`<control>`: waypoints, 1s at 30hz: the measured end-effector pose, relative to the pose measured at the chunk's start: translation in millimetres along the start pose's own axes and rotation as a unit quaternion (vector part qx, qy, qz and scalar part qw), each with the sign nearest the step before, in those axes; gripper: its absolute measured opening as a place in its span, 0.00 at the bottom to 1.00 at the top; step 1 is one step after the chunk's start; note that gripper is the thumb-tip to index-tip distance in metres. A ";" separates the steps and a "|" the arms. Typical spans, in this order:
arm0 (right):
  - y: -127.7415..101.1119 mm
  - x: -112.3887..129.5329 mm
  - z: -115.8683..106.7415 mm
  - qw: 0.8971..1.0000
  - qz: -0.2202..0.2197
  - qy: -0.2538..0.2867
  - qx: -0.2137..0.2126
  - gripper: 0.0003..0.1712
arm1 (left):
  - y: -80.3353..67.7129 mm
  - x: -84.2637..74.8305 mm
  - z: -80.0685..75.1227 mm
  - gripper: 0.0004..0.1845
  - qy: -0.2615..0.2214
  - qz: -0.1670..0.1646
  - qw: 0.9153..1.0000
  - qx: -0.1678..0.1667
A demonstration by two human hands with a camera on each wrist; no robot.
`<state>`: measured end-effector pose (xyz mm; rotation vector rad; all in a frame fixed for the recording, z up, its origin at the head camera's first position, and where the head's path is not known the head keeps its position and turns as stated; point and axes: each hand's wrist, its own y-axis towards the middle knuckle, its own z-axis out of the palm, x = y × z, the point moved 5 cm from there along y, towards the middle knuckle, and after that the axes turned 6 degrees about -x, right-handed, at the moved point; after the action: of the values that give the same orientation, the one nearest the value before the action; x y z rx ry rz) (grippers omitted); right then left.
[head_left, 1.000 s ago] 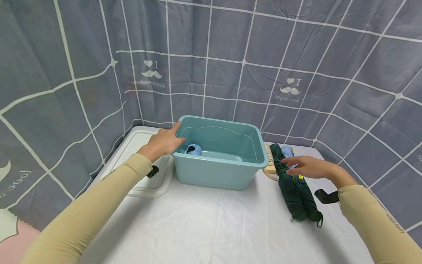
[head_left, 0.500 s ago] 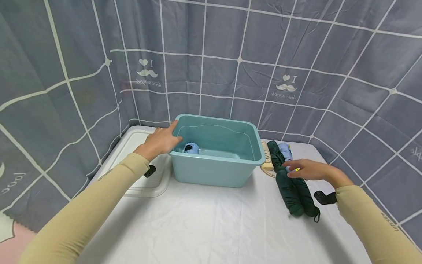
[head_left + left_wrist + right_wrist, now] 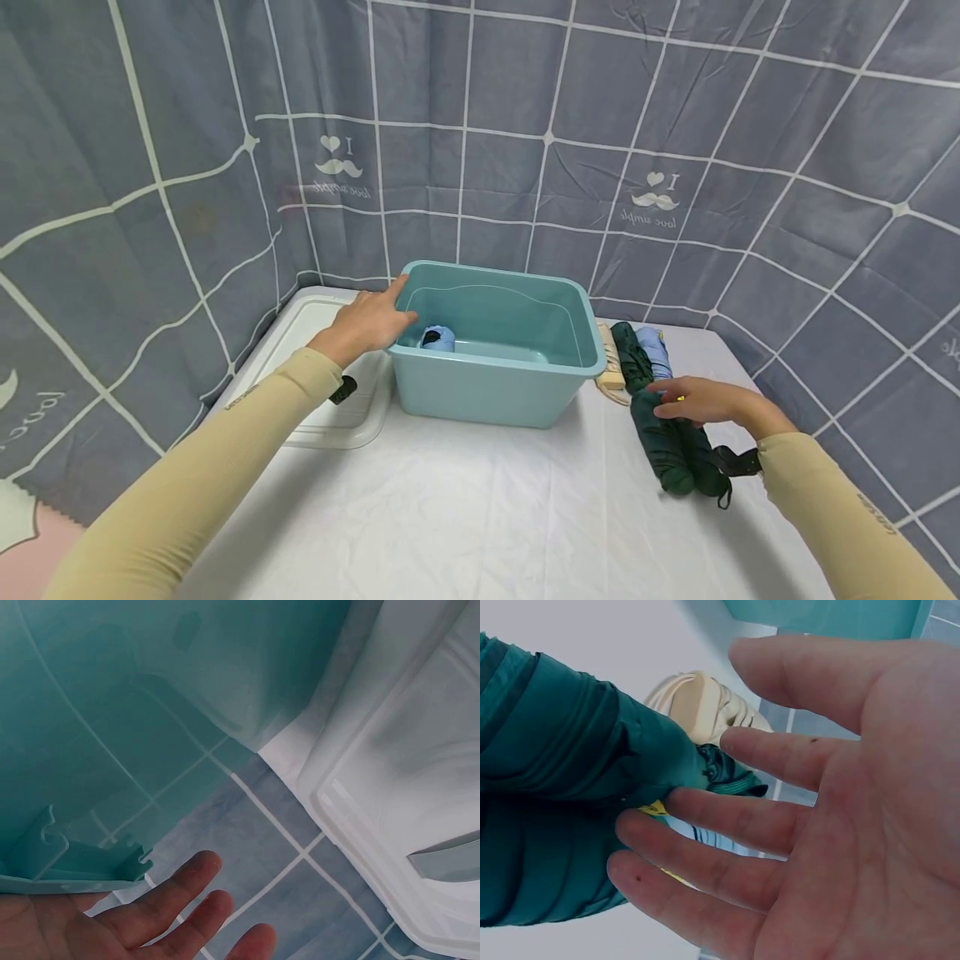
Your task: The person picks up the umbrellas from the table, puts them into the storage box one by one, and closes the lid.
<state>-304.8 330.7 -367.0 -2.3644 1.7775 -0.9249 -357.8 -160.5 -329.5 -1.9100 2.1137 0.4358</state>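
Left hand rests flat on near-left corner of the teal bin, fingers straight over the rim, nothing gripped; left wrist view shows the fingers spread under the bin's lip. Right hand is open w/ fingers loosely extended, fingertips touching the dark green folded umbrella, not closed round it yet. Green umbrella lies on the white tablecloth, right of the bin, btwn a cream umbrella and a light blue umbrella. Another blue folded umbrella sits inside the bin at its left end. Clear lid lies left of bin.
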 end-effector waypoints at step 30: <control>9.0 -5.2 23.2 0.997 0.044 0.056 -0.035 0.42 | -0.3 1.1 0.3 0.43 0.000 -0.002 1.000 -0.001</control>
<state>-302.3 325.1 -391.6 -2.2941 1.9689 -1.0178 -357.7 -161.5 -330.2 -1.9146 2.1112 0.4365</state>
